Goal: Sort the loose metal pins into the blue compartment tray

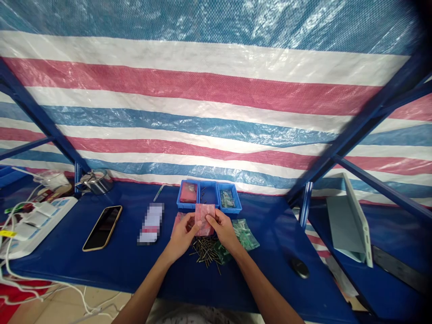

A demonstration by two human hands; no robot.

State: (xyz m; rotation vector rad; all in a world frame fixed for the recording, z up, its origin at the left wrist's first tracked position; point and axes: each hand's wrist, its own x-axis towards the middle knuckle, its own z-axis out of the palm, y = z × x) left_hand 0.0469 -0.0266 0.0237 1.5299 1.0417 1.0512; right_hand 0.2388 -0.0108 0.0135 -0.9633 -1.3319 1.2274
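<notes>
A pink plastic bag [205, 213] is held up between my two hands, above the table. My left hand [184, 234] pinches its left side, and my right hand [222, 227] grips the right edge. What the bag contains cannot be made out. Below my hands lies a loose pile of thin brass-coloured pins [205, 252]. More pink bag material shows behind my left hand. Green plastic bags [247, 235] lie partly under and beside my right hand. Three joined blue bins stand just behind: the left bin [186, 206] holds pink bags, the right bin [233, 209] holds green ones.
A phone [102, 228], a blurred-out paper [151, 222] and a pen [158, 192] lie to the left. Farther left are a metal mug [97, 182] and a power strip [43, 225] with cables. A mouse [299, 267] and a tablet in a stand case [351, 222] are right.
</notes>
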